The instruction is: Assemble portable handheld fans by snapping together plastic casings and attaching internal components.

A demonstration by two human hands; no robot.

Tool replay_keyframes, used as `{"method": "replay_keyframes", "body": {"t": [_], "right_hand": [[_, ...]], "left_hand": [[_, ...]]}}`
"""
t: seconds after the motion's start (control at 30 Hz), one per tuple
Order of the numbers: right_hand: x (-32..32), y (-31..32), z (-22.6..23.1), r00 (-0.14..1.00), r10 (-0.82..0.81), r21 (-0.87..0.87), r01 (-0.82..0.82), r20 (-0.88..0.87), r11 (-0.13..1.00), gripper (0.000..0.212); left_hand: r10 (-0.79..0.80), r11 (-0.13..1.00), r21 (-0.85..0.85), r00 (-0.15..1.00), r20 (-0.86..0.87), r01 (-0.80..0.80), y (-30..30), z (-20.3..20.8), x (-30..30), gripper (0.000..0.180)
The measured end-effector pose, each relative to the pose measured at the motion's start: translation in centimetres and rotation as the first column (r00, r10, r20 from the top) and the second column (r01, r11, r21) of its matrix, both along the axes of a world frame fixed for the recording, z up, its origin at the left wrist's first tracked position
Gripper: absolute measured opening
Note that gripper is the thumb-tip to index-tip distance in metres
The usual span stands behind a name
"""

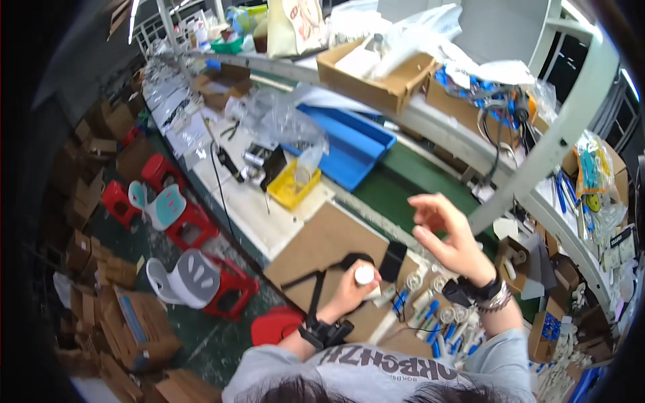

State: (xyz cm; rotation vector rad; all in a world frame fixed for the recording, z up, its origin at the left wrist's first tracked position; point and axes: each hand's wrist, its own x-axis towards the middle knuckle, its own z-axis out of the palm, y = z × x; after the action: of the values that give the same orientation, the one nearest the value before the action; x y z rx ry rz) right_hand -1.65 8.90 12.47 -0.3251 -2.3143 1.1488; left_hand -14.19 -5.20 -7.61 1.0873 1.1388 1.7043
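My left hand (346,295) is closed around a small white cylinder (364,275) with a round, flat top, held above a brown cardboard sheet (319,235). What kind of part it is, I cannot make out. Raised to the right, over the edge of the green belt, my right hand (447,235) has its fingers curved and apart, with nothing in them. Black straps (312,289) lie on the cardboard beside my left hand. Several white and blue tube-like parts (433,316) are heaped below my right forearm.
Beyond the cardboard sit a yellow bin (293,188) and a blue tray (349,144). A shelf above carries an open cardboard box (376,74); a slanted white post (537,148) rises at right. Red stools (191,225) and cartons (144,322) stand on the floor at left.
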Motion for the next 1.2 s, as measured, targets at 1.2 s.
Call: {"method": "replay_keyframes", "body": {"t": [1.2], "right_hand": [[-48.1, 26.5, 9.8, 0.399, -0.542, 0.670, -0.365, 0.740, 0.646, 0.067]], "left_hand": [[0.059, 0.996, -0.082, 0.949, 0.309, -0.035, 2.8, -8.6, -16.0, 0.016]]}}
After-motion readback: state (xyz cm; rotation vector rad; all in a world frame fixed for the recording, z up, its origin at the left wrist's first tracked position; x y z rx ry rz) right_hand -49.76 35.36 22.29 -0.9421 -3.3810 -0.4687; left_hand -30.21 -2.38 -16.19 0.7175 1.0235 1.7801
